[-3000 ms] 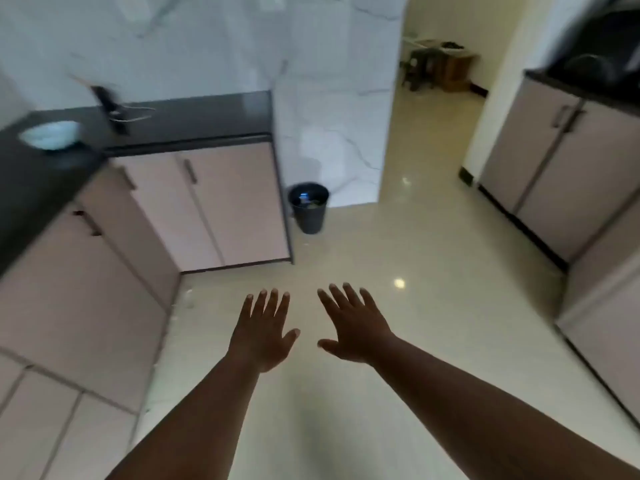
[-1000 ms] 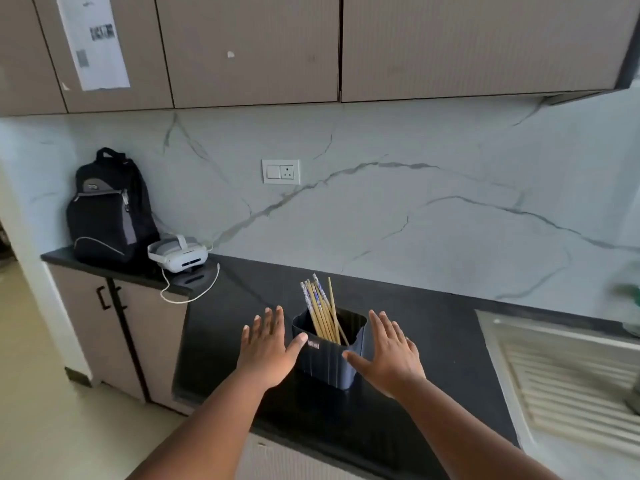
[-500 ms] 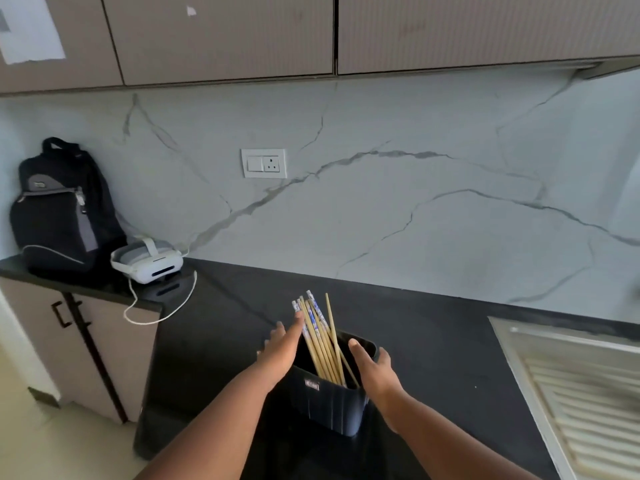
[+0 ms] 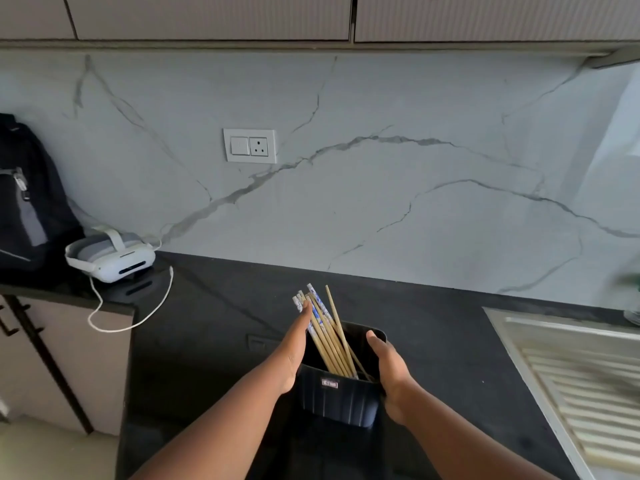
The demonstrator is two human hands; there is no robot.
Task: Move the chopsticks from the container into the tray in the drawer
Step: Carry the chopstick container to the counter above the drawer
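From the head view, a bundle of pale wooden chopsticks, some with blue-patterned tops, stands in a dark ribbed plastic container on the black stone counter, long axes leaning up and away toward the left hand. That nearer hand lies straight-fingered against the bundle, grasping nothing, while the right hand cups the container's right wall. Half a second earlier both hands were closing in; no drawer or tray is visible.
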